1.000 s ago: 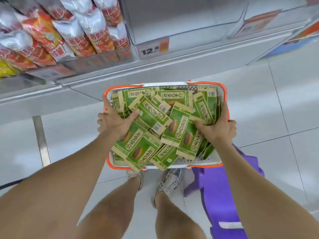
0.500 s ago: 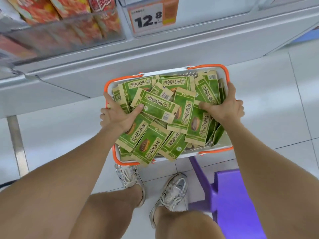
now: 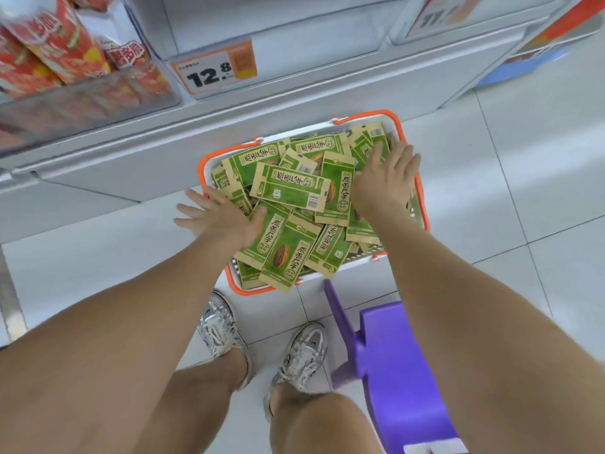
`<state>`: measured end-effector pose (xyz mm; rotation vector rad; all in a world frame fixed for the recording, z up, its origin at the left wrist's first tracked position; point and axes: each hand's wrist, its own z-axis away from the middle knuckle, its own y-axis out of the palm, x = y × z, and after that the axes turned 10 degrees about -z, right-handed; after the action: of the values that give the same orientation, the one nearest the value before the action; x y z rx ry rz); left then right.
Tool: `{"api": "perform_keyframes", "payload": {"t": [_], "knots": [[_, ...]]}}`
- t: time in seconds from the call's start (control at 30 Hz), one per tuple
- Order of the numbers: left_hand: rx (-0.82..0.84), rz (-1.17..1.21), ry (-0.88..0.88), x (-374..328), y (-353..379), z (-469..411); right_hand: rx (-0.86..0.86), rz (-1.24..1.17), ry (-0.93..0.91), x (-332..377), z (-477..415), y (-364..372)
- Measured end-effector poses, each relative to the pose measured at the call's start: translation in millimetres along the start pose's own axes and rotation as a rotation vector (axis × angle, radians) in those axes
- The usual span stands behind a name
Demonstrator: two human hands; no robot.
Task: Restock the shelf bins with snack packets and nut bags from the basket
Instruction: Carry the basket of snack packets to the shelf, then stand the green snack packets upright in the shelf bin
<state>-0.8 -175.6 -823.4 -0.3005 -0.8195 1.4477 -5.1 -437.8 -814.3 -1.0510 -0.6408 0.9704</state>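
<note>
I judge the restocking barely begun: the basket [image 3: 423, 204] is heaped with green packets [image 3: 291, 188] and I grip none. My left hand [image 3: 222, 217] lies spread at the basket's left rim, thumb on a packet. My right hand [image 3: 386, 178] rests flat, fingers wide, on the pile's far right. The basket seems to sit on the white tiled floor [image 3: 540, 191] by the shelf base. Far left, a clear bin [image 3: 88, 103] holds red packets; a purple stool [image 3: 399, 371] stands near right.
</note>
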Motion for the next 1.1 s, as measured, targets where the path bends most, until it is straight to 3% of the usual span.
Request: {"api": "perform_keyframes", "payload": {"t": [0.1, 0.23, 0.37, 0.67, 1.1], "knots": [[0.017, -0.299, 0.149, -6.2, -49.7, 53.1, 0.112, 0.014, -0.141, 12.0, 55.0, -38.8], [-0.033, -0.255, 0.456, 0.1, -138.1, 138.7, 0.279, 0.011, -0.322, 17.8, 134.1, -123.9], [-0.025, -0.213, 0.642, 32.1, -228.5, 216.6, 0.346, -0.117, -0.351, 20.2, 190.9, -234.7], [-0.092, -0.178, 0.788, 101.3, -361.1, 310.1, 0.242, -0.366, -0.227, 51.7, 239.4, -418.8], [-0.251, -0.061, 0.927, 127.1, -447.6, 339.7, 0.034, -0.466, -0.269, 84.6, 246.0, -525.7]]}}
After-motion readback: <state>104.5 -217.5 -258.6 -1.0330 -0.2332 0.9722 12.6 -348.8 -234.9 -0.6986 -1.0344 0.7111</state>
